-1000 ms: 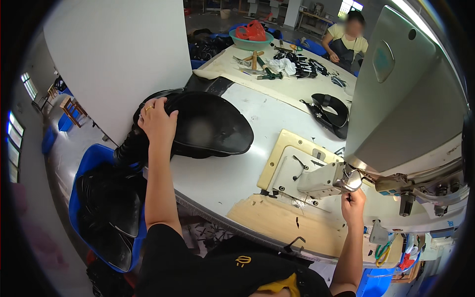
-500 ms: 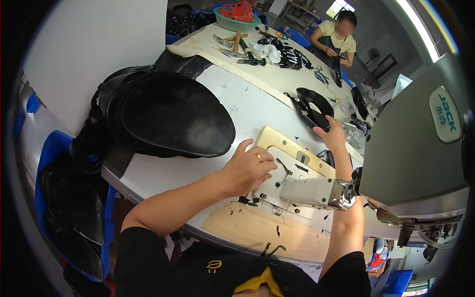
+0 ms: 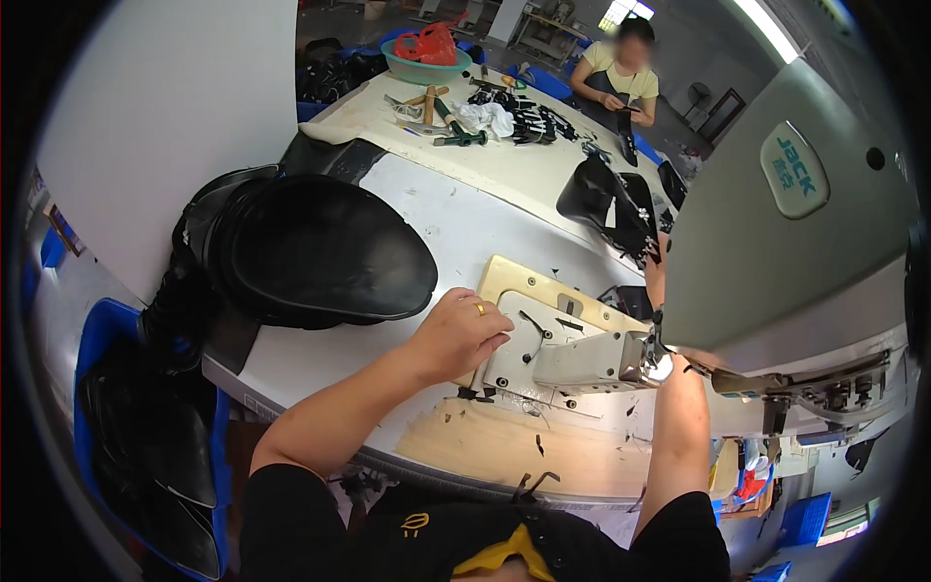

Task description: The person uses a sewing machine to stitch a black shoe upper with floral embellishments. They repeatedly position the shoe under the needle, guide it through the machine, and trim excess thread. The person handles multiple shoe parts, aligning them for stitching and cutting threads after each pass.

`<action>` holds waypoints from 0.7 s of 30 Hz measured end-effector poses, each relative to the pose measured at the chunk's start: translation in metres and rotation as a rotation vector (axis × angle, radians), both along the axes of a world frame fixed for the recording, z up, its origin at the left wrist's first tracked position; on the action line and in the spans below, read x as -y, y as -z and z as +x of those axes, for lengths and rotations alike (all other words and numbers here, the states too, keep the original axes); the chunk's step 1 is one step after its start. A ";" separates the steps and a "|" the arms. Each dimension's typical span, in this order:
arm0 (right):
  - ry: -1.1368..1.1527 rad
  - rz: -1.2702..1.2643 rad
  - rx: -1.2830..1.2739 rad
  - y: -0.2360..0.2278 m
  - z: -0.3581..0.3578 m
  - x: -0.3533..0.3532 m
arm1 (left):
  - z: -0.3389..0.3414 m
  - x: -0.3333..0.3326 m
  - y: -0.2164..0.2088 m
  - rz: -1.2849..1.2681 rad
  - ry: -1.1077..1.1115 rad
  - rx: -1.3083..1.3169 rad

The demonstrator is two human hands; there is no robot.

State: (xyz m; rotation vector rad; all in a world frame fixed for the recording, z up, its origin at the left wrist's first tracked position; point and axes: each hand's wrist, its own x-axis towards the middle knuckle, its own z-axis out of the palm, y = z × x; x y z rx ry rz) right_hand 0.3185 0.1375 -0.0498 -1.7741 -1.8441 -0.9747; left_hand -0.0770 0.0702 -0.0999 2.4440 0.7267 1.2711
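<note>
My left hand, a gold ring on one finger, rests at the left edge of the sewing machine's bed plate. Its fingers are loosely curled together, and nothing shows in them. Beyond the machine arm, my right hand reaches away from me, its fingers mostly hidden behind the machine head. It grips a black loop-shaped, leather-like piece with shiny metal ornaments along one side. That piece is raised and tilted above the far side of the table.
A stack of large rounded black pieces lies left of the machine. Blue bins of black pieces stand lower left. Across the cream-covered table are hammers, black straps and a green basin. A co-worker handles a black piece.
My right hand has lifted the black piece and turned it upright, passing behind the machine head. The fingers of my left hand have drawn together. The whole view has shifted slightly.
</note>
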 end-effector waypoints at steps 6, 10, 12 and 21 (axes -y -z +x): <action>0.009 -0.202 0.011 -0.005 -0.021 0.156 | -0.003 0.020 -0.033 0.117 0.063 0.272; -0.251 -0.579 -0.444 -0.024 -0.056 0.207 | -0.021 0.086 -0.102 0.112 0.436 0.570; -0.242 -0.566 -0.859 -0.018 -0.042 0.198 | -0.022 0.126 -0.141 0.288 0.588 0.845; 0.035 -0.141 -1.133 -0.002 -0.066 0.052 | -0.014 0.216 -0.191 0.499 0.928 1.059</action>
